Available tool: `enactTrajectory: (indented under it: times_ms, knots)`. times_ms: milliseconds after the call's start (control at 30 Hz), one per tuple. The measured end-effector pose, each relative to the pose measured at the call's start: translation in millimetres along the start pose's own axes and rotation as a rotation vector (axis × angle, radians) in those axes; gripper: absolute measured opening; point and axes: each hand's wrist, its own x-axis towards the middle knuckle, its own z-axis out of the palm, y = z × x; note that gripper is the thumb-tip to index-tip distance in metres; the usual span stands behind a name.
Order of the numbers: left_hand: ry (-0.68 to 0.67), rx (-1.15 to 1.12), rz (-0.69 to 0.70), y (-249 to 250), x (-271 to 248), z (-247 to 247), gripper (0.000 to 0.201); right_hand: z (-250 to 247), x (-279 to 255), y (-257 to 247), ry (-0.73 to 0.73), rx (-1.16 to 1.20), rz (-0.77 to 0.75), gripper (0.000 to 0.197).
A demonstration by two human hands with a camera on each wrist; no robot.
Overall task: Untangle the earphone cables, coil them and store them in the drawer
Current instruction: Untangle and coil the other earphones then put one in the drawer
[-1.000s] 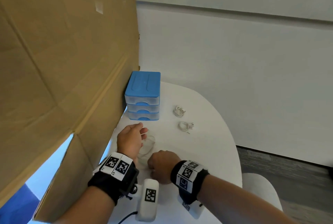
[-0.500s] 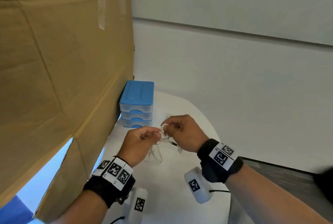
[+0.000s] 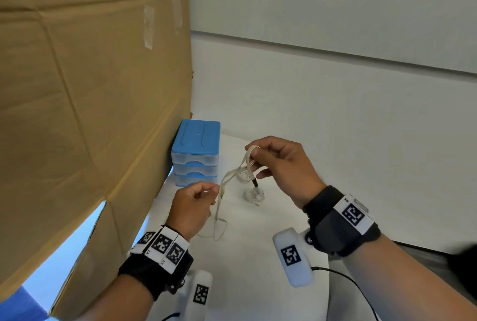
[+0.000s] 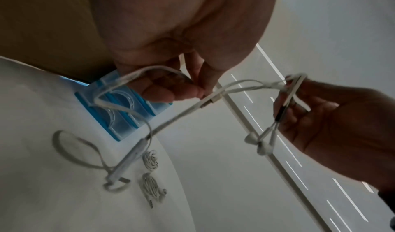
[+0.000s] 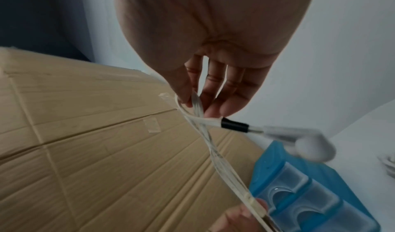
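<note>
Presently both hands are raised above the white table (image 3: 258, 256) at the centre of the head view, working 1 earphone cable (image 3: 227, 178). The right hand (image 3: 281, 166) pinches a small loop of it between thumb and forefinger, its other fingers loosely extended; the black sleeve where the cable splits (image 5: 235, 125) and both earbuds (image 4: 256, 144) hang just below that pinch. The left hand (image 3: 191, 207), lower and to the left, pinches the same cable near the inline joint (image 4: 210, 99), fingers curled. Below the left hand the remainder droops to the table and lies in slack loops (image 4: 81, 151) toward the lower left of the left wrist view. 2 further cable bundles (image 4: 150, 160) rest on the table right of those loops, apparently already coiled. The blue drawer unit (image 3: 196, 151) stands against the cardboard panel (image 3: 90, 88) at left of centre, with all 3 drawers apparently closed. Judgement: coiling of this cable has just begun. To do it well, the right hand should hold the earbud end fixed while the left hand feeds cable in even turns, sliding along it to release twist. Light tension is advisable, so the trailing loops do not knot or snag. Each new turn should lie flat against the last.
</note>
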Motion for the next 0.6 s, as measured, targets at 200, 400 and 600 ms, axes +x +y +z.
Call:
enactTrajectory:
  times_ms: [200,400,600]
  knots:
    - [0.010,0.046,0.066,2,-3,0,0.024,6,-2,-9,-0.011,-0.081,-0.065,0.012]
    - [-0.083,-0.212,0.196,46,-16,5,0.025,15,4,2,0.039,-0.146,-0.042,0.013]
    - [-0.274,-0.101,0.175,57,-27,10,0.013,11,5,0,0.004,-0.109,0.027,0.018]
